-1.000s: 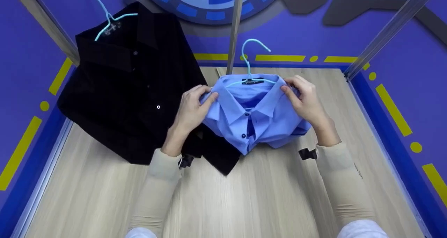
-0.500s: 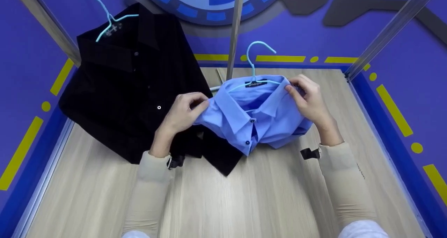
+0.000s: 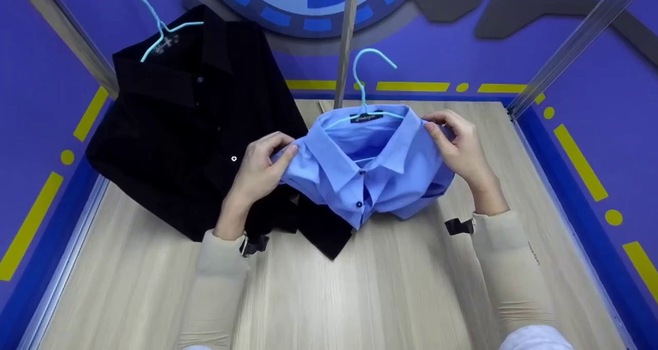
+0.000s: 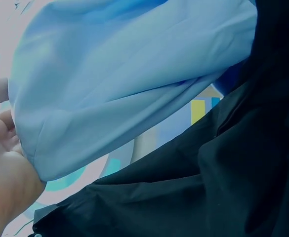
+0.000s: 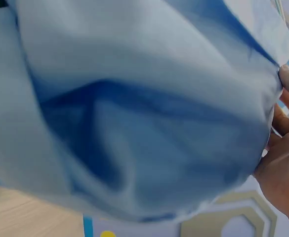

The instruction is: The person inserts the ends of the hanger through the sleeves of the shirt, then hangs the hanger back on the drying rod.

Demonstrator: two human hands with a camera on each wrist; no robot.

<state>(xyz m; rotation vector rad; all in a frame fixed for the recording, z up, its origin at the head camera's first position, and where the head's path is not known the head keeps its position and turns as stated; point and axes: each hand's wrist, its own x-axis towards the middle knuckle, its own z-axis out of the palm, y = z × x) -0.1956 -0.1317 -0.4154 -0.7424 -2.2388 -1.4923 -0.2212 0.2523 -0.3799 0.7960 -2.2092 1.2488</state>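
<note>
A light blue button shirt (image 3: 396, 185) hangs on a pale turquoise hanger (image 3: 361, 83), whose hook rises free above the collar. At the shirt's left shoulder in the head view, my left hand (image 3: 259, 170) pinches the cloth between thumb and fingers. My right hand (image 3: 460, 149) pinches the opposite shoulder just outside the collar. The collar stands spread, and a dark label shows inside it. From the left wrist, the blue cloth (image 4: 109, 89) drapes beside the palm. Loose folds of the shirt (image 5: 159, 123) fill most of the right wrist view.
A black shirt (image 3: 175, 149) on another turquoise hanger (image 3: 163, 26) hangs at the left, its lower part reaching behind my left hand. Below lies a wood-grain surface (image 3: 329, 304). Metal posts (image 3: 345, 47) and blue panels with yellow marks surround it.
My left hand has moved from beside the collar outward along the shoulder and regripped the cloth. My right hand has shifted slightly outward too. The hanger hook swayed right, then back left and up.
</note>
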